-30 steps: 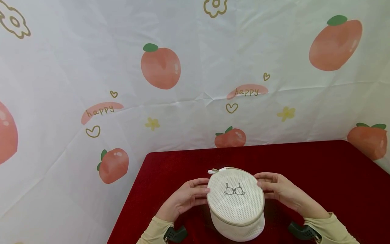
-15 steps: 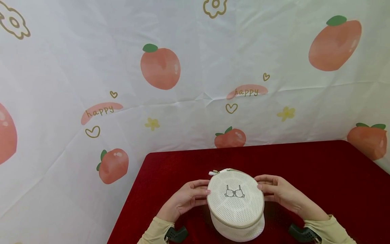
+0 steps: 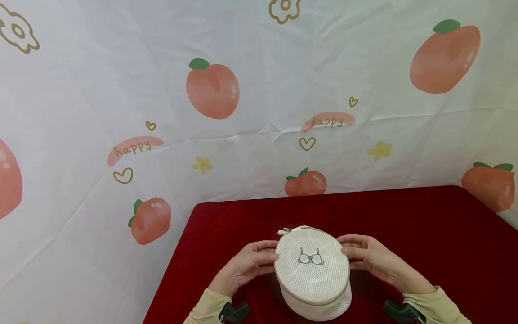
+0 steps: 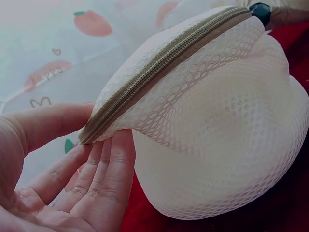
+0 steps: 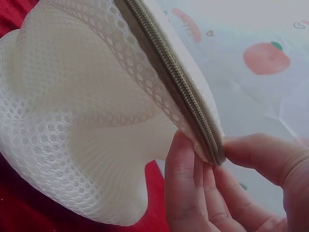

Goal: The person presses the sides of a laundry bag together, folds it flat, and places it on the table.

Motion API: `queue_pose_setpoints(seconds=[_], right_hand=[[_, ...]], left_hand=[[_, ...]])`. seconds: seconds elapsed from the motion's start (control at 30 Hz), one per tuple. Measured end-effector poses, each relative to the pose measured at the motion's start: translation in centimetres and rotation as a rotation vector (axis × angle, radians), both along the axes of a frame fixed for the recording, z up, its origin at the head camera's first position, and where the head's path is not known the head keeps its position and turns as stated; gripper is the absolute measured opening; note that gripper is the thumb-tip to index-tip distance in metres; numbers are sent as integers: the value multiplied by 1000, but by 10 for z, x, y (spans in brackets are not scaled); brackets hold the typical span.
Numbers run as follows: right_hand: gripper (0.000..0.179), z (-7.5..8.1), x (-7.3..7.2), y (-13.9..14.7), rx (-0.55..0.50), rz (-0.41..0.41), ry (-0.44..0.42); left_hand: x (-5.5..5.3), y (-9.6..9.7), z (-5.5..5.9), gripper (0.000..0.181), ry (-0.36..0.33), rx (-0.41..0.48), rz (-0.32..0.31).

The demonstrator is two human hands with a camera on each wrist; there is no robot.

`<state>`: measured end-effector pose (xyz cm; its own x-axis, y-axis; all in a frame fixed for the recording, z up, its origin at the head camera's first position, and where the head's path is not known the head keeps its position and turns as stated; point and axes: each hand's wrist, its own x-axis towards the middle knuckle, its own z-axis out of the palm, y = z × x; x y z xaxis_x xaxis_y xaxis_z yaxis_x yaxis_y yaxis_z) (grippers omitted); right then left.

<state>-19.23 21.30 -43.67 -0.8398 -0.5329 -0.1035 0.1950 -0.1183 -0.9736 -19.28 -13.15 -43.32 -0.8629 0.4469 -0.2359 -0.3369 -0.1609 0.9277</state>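
A round white mesh laundry bag with a bra drawing on its lid stands on the red table near the front. A brown zipper runs around the lid's edge and looks closed along the stretch in both wrist views. My left hand pinches the lid's left rim, thumb on top and fingers beneath. On the opposite side my right hand pinches the right rim the same way. Below the rim the mesh side wall sags in folds. A white pull tab sticks out at the back left of the lid.
The red cloth-covered table reaches back to a white curtain printed with peaches, hearts and "happy". Dark wrist devices sit on both forearms.
The lid has sunk slightly toward the front, its back edge and pull tab a little lower in view. Both hands keep their pinch on the rim and have shifted only slightly with it.
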Motion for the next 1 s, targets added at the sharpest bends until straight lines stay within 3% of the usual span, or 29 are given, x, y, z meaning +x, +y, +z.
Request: queue_pose_setpoints(seconds=[1.0], right_hand=[[26, -15, 3, 4, 14, -15, -28]], left_hand=[[0, 3, -12, 39, 2, -20, 2]])
